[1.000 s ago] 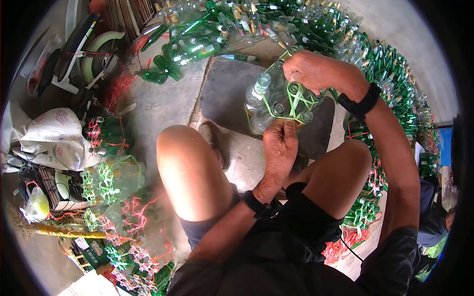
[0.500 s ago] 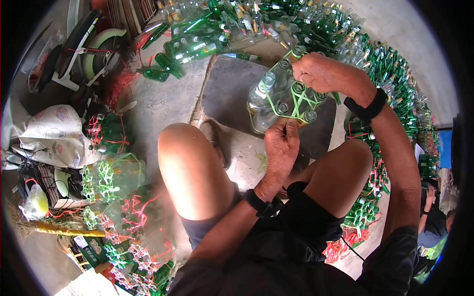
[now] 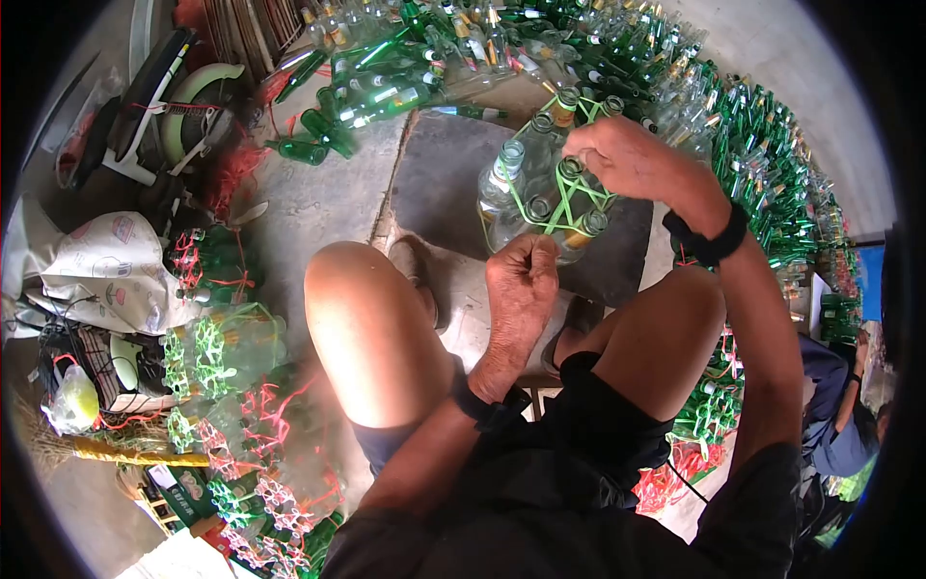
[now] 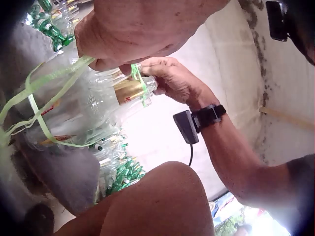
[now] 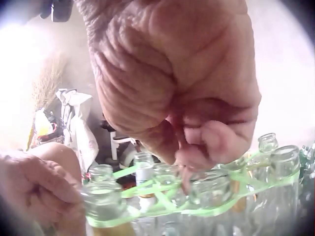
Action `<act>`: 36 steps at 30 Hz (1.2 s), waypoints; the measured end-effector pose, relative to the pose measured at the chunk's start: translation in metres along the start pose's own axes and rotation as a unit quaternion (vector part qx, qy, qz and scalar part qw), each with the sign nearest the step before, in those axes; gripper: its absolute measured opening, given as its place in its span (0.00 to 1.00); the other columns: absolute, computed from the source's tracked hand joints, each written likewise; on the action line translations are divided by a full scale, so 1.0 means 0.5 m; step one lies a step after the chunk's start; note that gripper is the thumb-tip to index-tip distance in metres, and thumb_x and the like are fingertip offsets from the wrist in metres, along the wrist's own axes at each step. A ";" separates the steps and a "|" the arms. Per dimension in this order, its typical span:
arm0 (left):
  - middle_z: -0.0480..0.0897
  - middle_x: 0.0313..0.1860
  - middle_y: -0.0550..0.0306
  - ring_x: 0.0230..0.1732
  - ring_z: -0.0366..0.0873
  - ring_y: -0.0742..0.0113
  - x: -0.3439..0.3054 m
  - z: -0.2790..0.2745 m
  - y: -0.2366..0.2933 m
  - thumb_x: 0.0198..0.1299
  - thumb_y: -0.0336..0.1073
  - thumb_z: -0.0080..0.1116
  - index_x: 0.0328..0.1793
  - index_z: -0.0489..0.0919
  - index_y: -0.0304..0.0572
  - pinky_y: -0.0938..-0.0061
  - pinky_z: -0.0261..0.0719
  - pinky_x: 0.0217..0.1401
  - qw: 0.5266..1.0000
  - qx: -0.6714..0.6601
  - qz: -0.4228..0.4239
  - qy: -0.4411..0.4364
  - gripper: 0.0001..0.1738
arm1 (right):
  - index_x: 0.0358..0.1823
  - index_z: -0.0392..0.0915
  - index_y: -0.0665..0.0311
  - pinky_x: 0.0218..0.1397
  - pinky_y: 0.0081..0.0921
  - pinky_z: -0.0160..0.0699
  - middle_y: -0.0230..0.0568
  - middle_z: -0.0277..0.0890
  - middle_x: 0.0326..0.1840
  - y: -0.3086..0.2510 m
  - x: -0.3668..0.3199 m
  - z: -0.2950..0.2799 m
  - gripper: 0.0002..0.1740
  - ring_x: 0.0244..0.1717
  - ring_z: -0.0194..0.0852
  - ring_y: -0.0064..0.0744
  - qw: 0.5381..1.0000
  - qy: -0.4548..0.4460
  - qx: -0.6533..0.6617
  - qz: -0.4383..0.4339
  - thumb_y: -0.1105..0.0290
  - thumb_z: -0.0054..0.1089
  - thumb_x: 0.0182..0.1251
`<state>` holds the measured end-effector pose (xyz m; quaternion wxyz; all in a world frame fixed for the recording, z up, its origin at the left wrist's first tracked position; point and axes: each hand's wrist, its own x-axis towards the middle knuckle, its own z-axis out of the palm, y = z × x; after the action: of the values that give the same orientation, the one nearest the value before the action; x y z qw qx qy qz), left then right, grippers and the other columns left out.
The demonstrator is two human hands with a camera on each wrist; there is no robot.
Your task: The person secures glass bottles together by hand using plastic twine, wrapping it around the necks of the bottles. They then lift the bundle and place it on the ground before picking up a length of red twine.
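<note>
Several clear glass bottles (image 3: 502, 179) stand together on a dark slab (image 3: 434, 159) between the knees. Flat green plastic strap (image 3: 559, 214) runs around their necks and crosses between them. My left hand (image 3: 523, 282) is at the near side of the bundle, pinching a strap end; in the left wrist view the strap (image 4: 42, 84) runs out from under its curled fingers. Over the bottle necks, my right hand (image 3: 637, 162) has its fingers curled, with the fingertips (image 5: 186, 169) at the strap between the bottle mouths (image 5: 211, 187). The hand partly hides some necks.
A large heap of green and clear bottles (image 3: 772, 183) curves round the back and right. Bundles tied with green and red strap (image 3: 207, 352) stand at the left, near a white sack (image 3: 111, 261). Another person (image 3: 844, 425) is at the far right.
My left hand has moved away from the near bottle necks, toward the body and left. The right hand has shifted slightly, uncovering the far bottle mouths.
</note>
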<state>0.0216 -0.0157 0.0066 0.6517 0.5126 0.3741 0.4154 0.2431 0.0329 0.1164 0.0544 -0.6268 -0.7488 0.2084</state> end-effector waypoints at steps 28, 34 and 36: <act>0.81 0.26 0.65 0.30 0.72 0.81 0.021 -0.064 0.042 0.73 0.27 0.61 0.41 0.88 0.31 0.77 0.73 0.34 0.979 0.163 0.098 -0.068 0.08 | 0.44 0.77 0.71 0.56 0.49 0.84 0.51 0.80 0.46 -0.093 -0.076 0.117 0.19 0.55 0.80 0.54 0.957 0.270 -0.103 0.038 0.69 0.69 0.52; 0.79 0.23 0.61 0.28 0.70 0.81 0.055 -0.078 0.110 0.71 0.25 0.59 0.40 0.85 0.31 0.77 0.73 0.31 0.944 0.276 0.121 -0.131 0.07 | 0.43 0.78 0.70 0.58 0.47 0.84 0.50 0.81 0.46 -0.083 -0.075 0.131 0.18 0.56 0.81 0.54 0.945 0.315 -0.083 0.017 0.69 0.68 0.52; 0.76 0.21 0.63 0.27 0.67 0.81 0.071 -0.082 0.125 0.69 0.23 0.58 0.36 0.82 0.31 0.76 0.71 0.29 0.915 0.343 0.138 -0.161 0.06 | 0.63 0.76 0.73 0.68 0.45 0.79 0.55 0.79 0.58 -0.086 -0.075 0.126 0.36 0.66 0.76 0.56 0.965 0.245 -0.068 0.065 0.67 0.77 0.51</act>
<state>-0.0123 0.0401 0.0576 0.4230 0.8114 0.3091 0.2593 0.1900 -0.0237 0.0823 0.1794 -0.7083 -0.6827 0.0003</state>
